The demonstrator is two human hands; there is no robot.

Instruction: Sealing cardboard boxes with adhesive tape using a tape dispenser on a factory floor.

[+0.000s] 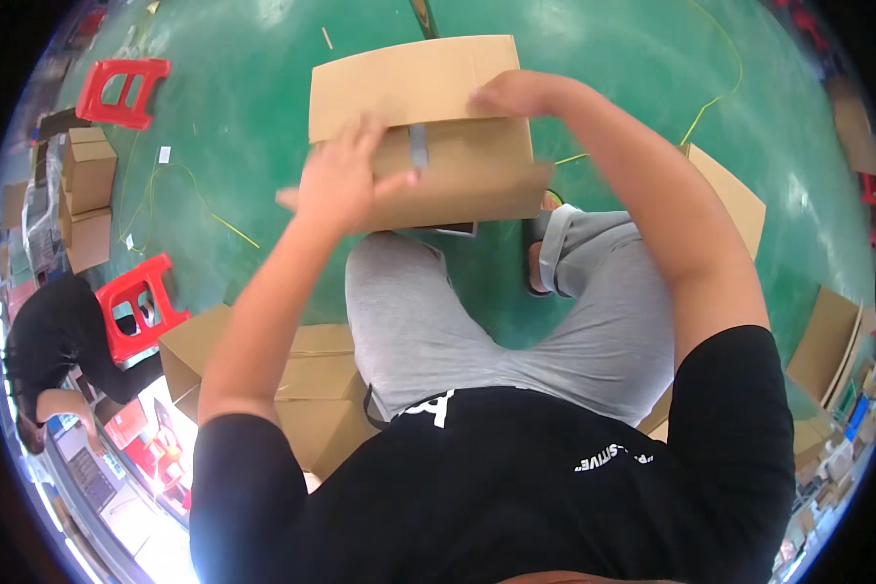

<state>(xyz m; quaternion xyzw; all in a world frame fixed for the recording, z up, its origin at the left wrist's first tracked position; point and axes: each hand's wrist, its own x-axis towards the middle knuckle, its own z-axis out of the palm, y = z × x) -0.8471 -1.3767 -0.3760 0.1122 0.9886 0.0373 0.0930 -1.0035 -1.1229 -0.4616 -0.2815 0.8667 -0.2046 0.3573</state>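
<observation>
Your left hand (341, 180) lies spread on the cardboard box (428, 131) — fingers loose, gripping nothing; your right hand (516, 94) pinches its top flap. The box rests on your knees.

The cardboard box (428, 136) hides the right hand's (516, 94) fingertips.

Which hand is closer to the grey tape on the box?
Left. The left hand is right beside the grey tape; the right hand grips the box flap farther off.
</observation>
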